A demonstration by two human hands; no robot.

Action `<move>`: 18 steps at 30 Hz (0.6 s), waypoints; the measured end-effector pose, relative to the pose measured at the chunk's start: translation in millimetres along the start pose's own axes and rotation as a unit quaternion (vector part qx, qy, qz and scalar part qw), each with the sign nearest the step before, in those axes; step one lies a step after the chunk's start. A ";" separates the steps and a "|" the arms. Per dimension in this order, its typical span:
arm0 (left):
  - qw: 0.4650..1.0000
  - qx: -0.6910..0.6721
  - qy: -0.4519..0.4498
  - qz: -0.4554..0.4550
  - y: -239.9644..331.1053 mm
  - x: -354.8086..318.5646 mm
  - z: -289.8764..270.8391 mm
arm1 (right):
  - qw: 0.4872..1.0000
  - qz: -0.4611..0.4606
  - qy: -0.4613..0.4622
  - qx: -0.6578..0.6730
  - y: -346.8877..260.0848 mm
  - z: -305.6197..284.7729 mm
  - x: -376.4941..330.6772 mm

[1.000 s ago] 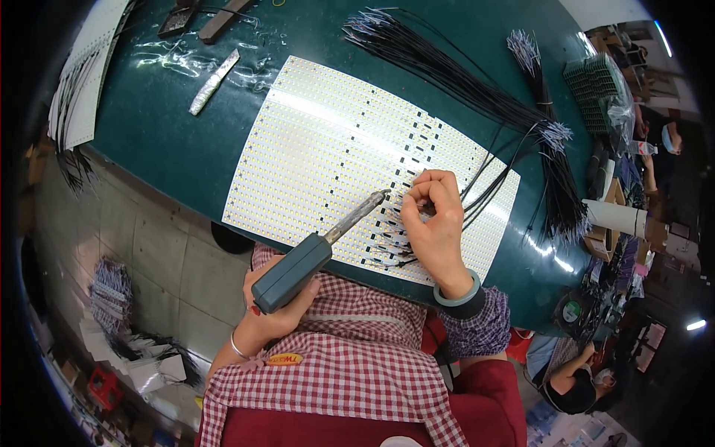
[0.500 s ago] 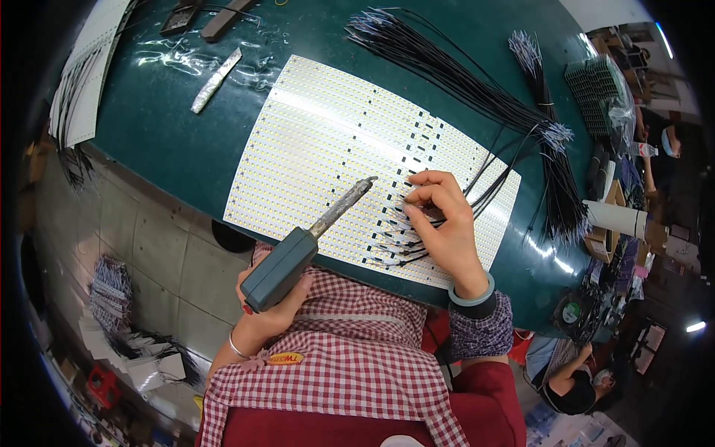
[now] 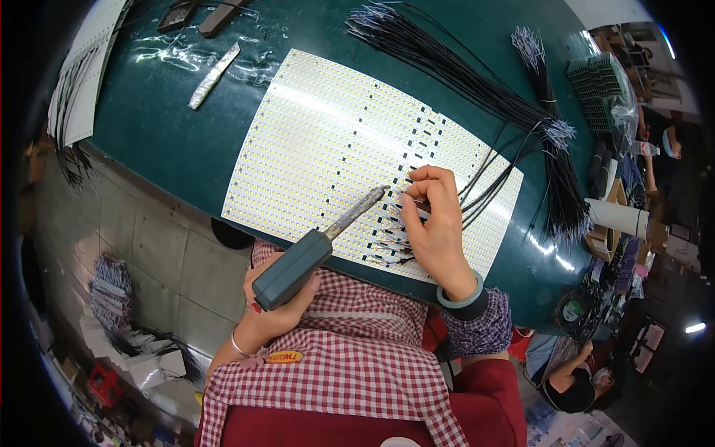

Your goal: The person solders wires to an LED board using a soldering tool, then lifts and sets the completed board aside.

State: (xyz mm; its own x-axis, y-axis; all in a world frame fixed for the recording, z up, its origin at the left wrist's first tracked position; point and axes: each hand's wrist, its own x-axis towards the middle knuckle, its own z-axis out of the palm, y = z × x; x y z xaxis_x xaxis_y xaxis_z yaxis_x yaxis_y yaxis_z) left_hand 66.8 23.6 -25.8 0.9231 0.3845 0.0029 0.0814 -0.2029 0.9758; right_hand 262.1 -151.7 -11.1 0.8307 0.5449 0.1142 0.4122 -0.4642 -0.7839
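Note:
My left hand (image 3: 284,313) is wrapped round the dark green handle of a soldering iron (image 3: 295,270). The iron's tip points up and to the right, close to the fingertips of my right hand (image 3: 441,237). Below both lies a white LED panel (image 3: 298,141), covered in rows of small yellowish lights, with black marks in bands across it. With thumb and fingers pinched, my right hand holds a thin wire end against the panel; its tip is partly hidden. Several black cables (image 3: 484,200) run from under that hand, and stripped wire ends lie along the panel's near part.
Bundles of black cables (image 3: 454,71) with pale ends lie at the back and right of the green table (image 3: 167,149). A silver-wrapped knife-like tool (image 3: 214,76) rests left of the panel. More wired panels (image 3: 82,82) stand far left. A person (image 3: 573,384) sits at lower right.
The soldering iron has moved right and slightly down, its tip now close to my right fingertips. My right hand has shifted slightly left, still pinching.

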 end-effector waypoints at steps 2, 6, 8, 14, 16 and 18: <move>1.000 -0.001 0.000 0.007 2.6 2.5 1.2 | 1.000 -0.001 0.004 0.001 0.9 0.6 -0.2; 0.999 0.030 -0.011 0.041 8.4 9.0 2.0 | 1.000 0.001 0.015 0.006 1.5 1.4 0.0; 0.999 0.035 -0.009 0.041 12.3 10.6 2.4 | 1.000 0.001 0.016 0.002 1.7 1.4 -0.6; 0.998 0.041 -0.027 0.029 18.4 15.8 3.3 | 1.000 0.002 0.016 0.003 2.4 1.9 -0.3; 0.999 0.033 -0.030 0.015 17.5 15.2 2.7 | 1.000 -0.001 0.019 -0.005 2.4 2.2 0.1; 0.997 0.058 -0.040 0.037 14.0 14.3 1.6 | 1.000 -0.005 0.017 -0.003 2.6 2.2 0.1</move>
State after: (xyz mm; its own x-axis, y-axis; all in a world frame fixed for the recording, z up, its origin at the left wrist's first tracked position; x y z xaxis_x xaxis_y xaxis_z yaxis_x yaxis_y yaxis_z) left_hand 81.7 24.8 -12.4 0.9546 0.2933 0.0519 0.0512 -0.3333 0.9414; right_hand 262.4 -151.3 -14.5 0.8384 0.5259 0.1428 0.4228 -0.4625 -0.7793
